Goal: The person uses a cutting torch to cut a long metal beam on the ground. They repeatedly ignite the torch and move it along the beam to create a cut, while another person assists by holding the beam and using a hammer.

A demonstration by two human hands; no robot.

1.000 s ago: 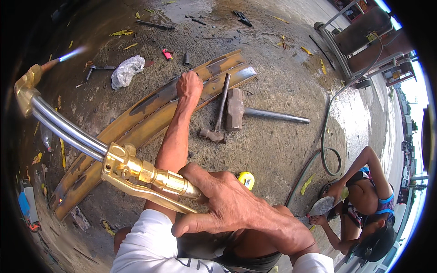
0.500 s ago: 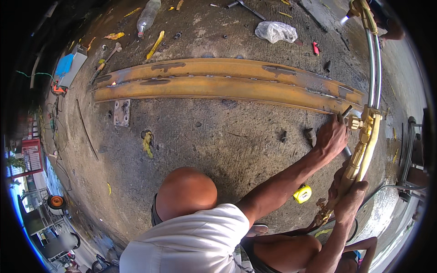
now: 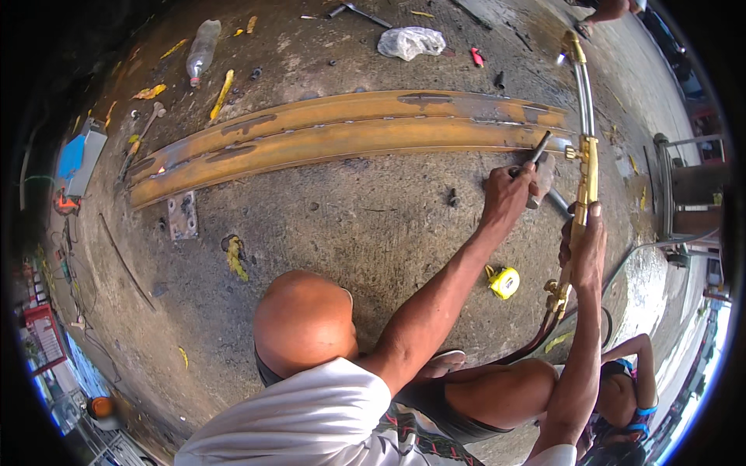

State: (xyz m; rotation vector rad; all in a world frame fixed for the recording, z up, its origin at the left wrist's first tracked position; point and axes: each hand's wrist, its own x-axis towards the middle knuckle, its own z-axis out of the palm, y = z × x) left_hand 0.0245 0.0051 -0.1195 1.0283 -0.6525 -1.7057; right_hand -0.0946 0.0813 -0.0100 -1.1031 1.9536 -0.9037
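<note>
My left hand (image 3: 510, 190) is closed on a steel hammer handle (image 3: 542, 144), beside a sledgehammer head (image 3: 545, 177) lying on the concrete. My right hand (image 3: 587, 245) grips a brass-and-chrome cutting torch (image 3: 590, 167), held upright in the picture with a small flame (image 3: 561, 58) at its tip. Two long rusty steel channels (image 3: 311, 140) lie side by side just above my left hand in the picture. A yellow tape measure (image 3: 505, 283) lies on the ground between my forearms.
A bottle (image 3: 203, 48), plastic bag (image 3: 411, 43) and red lighter (image 3: 477, 57) lie beyond the channels. At left are a blue-and-grey box (image 3: 81, 155), cables and a steel plate (image 3: 183, 213). A co-worker (image 3: 622, 388) crouches lower right; a wheeled cart (image 3: 691, 186) and hose stand right.
My view has turned leftward since the earliest frame. My left hand has moved from the channels onto the hammer handle. The torch, earlier pointing left, now points away from me.
</note>
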